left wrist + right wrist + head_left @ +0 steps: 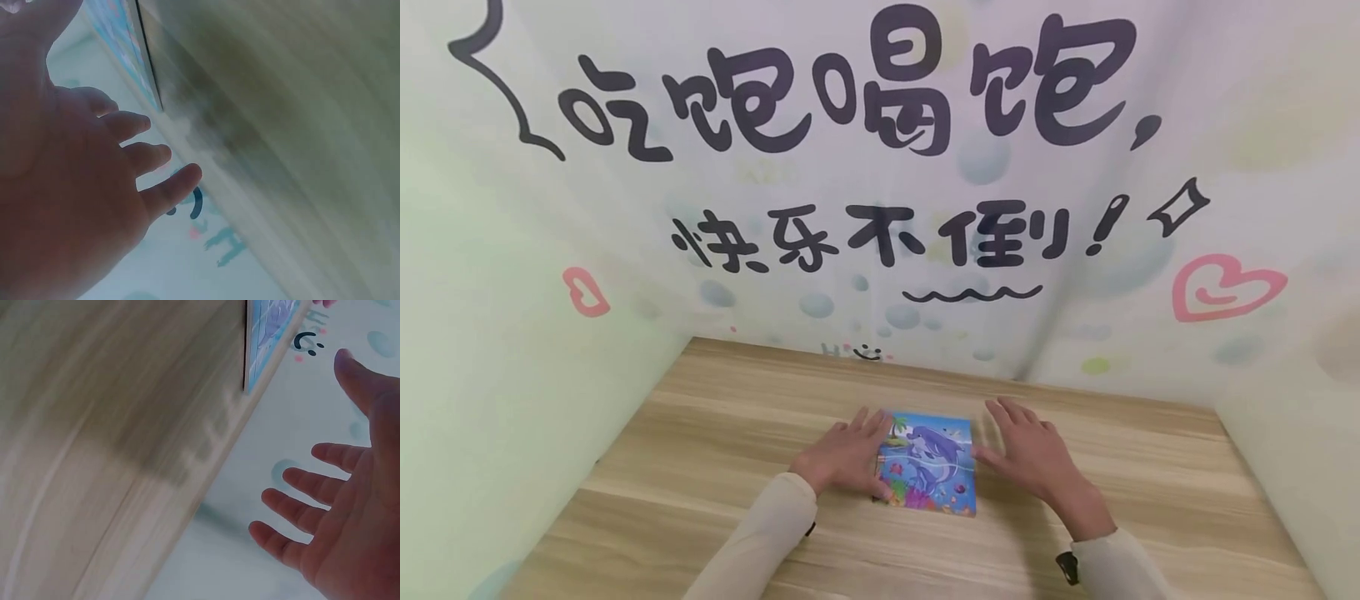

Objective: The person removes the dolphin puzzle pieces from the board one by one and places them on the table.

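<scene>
one left grip (844,457), one right grip (1028,454) — two in all, one dolphin picture (928,462), two pale sleeves (760,533), one counter (692,467), two pink wall hearts (1223,290)

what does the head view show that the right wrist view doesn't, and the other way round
Only the head view: the dolphins on the picture board, the black Chinese lettering, the large pink heart and the pale left sleeve.

Only the right wrist view: the palm side of the right hand, its four fingers seen from beneath.

Both: the right hand itself, the wood-grain tabletop, the smiley on the backdrop, and the picture board, just partly in the wrist view.
</scene>
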The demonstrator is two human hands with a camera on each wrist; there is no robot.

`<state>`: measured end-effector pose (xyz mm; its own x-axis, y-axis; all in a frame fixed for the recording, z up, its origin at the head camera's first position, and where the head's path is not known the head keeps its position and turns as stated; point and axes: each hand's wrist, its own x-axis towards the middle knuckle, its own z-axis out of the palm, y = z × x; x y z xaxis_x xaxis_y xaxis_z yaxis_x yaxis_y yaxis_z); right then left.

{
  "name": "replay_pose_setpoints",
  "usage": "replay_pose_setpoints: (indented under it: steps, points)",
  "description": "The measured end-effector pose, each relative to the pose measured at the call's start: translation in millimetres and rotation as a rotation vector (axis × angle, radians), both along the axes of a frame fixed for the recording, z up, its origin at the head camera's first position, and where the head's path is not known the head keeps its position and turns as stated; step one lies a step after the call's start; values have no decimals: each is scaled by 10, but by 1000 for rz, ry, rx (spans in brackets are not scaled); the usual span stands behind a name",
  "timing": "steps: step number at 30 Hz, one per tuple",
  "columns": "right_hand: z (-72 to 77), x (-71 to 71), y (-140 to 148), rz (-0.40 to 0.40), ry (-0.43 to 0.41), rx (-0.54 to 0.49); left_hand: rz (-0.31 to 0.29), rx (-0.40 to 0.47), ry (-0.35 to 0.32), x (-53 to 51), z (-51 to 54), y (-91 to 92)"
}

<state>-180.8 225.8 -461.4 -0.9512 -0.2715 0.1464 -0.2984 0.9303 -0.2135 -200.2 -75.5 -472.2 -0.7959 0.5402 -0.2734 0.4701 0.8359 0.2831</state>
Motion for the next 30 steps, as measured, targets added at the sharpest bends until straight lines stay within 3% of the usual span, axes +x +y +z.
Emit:
replay_pose_setpoints:
  steps: [9, 20, 30]
  points:
    - [-101, -113, -210, 70, -45, -37, -12, -7, -29, 22, -51, 2]
    - [-300, -279, -553, 104, -189, -243, -8, -32, -34, -4, -67, 1]
    - [-289, -368, -760, 101, -227, -285, 0, -65, -39, -14, -30, 39]
